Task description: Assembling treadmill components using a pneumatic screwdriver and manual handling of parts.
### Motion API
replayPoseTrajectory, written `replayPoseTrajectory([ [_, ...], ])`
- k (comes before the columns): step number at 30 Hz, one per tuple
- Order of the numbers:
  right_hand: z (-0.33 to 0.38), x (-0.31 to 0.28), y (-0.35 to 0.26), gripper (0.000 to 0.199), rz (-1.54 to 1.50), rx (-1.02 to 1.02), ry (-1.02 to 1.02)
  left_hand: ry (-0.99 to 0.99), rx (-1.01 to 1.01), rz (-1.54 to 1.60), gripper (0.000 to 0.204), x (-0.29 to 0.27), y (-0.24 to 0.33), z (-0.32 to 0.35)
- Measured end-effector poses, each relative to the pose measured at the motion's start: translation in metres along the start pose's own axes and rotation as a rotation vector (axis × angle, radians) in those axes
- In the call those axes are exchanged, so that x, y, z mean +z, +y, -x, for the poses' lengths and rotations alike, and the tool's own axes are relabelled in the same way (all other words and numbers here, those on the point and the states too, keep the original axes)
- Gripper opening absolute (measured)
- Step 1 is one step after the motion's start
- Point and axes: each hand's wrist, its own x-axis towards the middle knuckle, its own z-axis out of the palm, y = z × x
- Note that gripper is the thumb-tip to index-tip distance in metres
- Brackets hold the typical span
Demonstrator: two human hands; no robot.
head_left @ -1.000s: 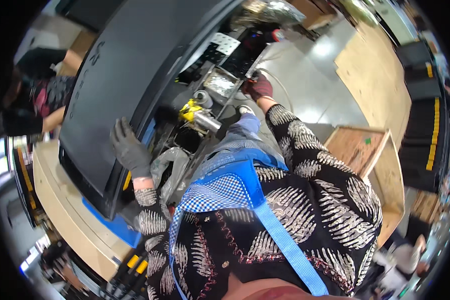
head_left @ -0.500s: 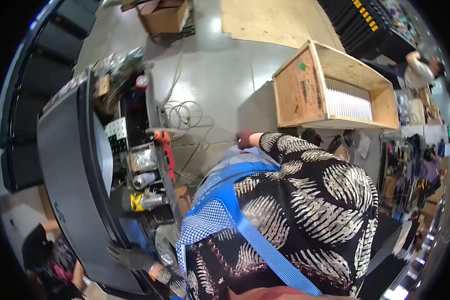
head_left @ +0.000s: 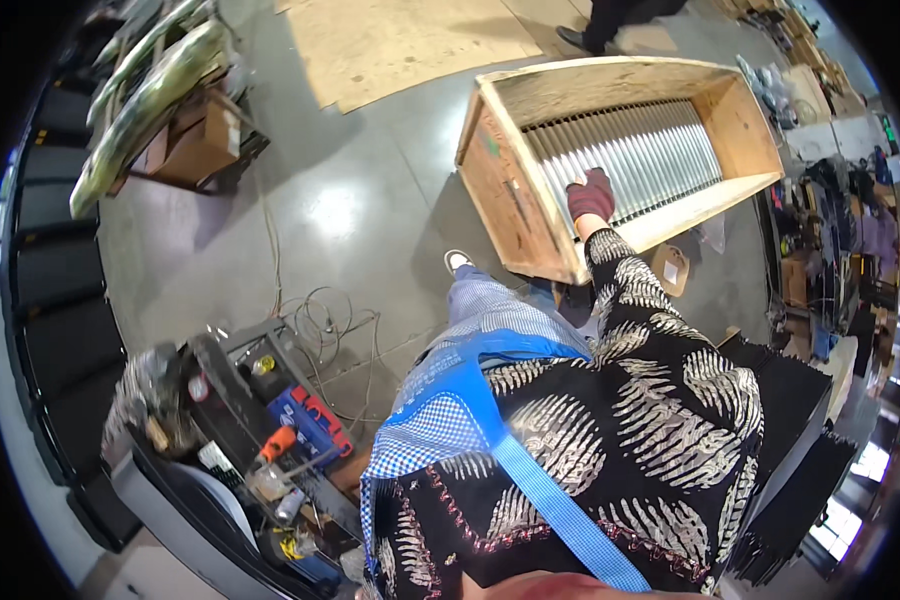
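Open wooden crate (head_left: 515, 195) w/ row of silvery metal slats (head_left: 655, 150), R hand (head_left: 590, 195) over near-L part

Crate sits ahead & to R; row's long axis runs roughly L–R along crate length, slats set crosswise. Most of row lies to R of & beyond R hand, which is the nearer one. R hand maroon-gloved, fingers look curled, can't tell if gripping a slat or just touching. L hand out of view, state unknown
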Motion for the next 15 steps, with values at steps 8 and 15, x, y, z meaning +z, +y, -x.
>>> replayPoseTrajectory([
  [8,-0.096,0.044,0.118,0.044,0.05,0.469,-0.429,-0.166,0.197,-0.084,0.064,-0.154,0.204,-0.044],
  [15,-0.074,0.191,0.214,0.033,0.341,0.097,-0.978,-0.335,0.211,-0.212,0.062,-0.314,0.379,0.098],
])
